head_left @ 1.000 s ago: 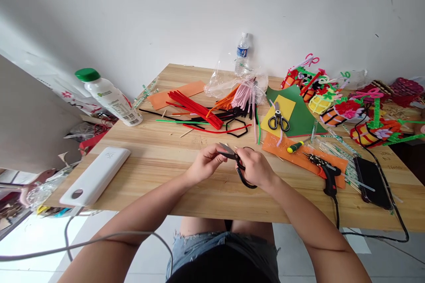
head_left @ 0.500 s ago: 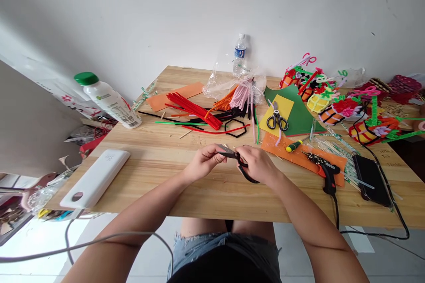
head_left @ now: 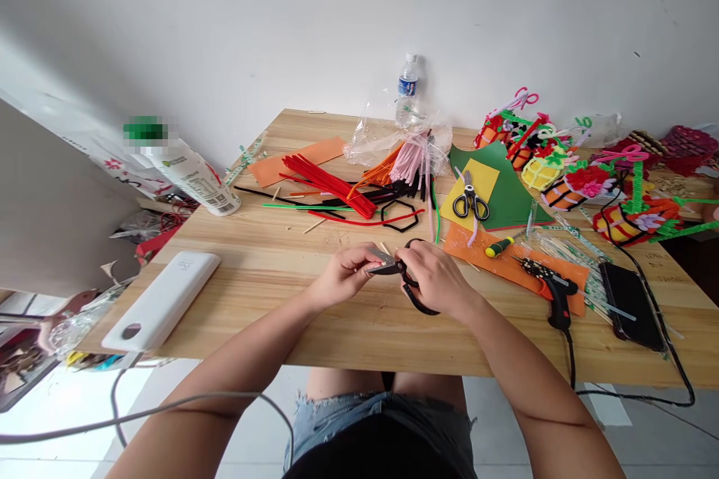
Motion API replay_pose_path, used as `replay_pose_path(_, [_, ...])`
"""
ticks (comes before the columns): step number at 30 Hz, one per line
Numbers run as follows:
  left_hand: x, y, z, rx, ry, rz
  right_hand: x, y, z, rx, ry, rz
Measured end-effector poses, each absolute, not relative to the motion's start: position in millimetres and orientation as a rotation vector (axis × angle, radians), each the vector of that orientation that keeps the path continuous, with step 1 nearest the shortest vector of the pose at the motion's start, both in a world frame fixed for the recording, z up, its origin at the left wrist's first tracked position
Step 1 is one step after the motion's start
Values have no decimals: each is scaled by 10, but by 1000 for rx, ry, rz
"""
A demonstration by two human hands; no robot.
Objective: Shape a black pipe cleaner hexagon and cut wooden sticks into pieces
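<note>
My right hand (head_left: 441, 277) grips a pair of black-handled scissors (head_left: 387, 268) low over the table's front half. The blades are apart and point toward my left hand (head_left: 345, 275). That hand is closed, thumb and fingers pinched right at the blade tips; what sits between them is too small to make out. Just beyond the hands lie several thin pale wooden stick pieces. Farther back are a bundle of red pipe cleaners (head_left: 329, 185) and a black hexagon (head_left: 399, 215) bent from pipe cleaner.
A second pair of scissors (head_left: 470, 198) lies on yellow and green sheets. To the right are a yellow-green screwdriver (head_left: 499, 247), a glue gun (head_left: 553, 288) with its cord, a phone (head_left: 629, 305) and flower baskets (head_left: 578, 187). A white power bank (head_left: 162, 299) and tilted bottle (head_left: 194, 176) stand left.
The scissor blades have spread apart, and the right hand has shifted slightly. My left hand keeps its pinch in nearly the same place.
</note>
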State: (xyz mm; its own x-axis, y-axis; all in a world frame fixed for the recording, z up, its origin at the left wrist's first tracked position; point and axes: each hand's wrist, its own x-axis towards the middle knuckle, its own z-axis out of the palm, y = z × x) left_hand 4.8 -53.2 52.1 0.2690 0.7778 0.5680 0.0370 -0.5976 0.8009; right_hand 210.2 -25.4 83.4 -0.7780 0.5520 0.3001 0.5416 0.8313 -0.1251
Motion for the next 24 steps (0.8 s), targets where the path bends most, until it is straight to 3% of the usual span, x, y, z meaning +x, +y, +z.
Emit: replay_pose_path(24, [42,-528,554,1826,760,1313,2101,-244,721,-851,-2658,57])
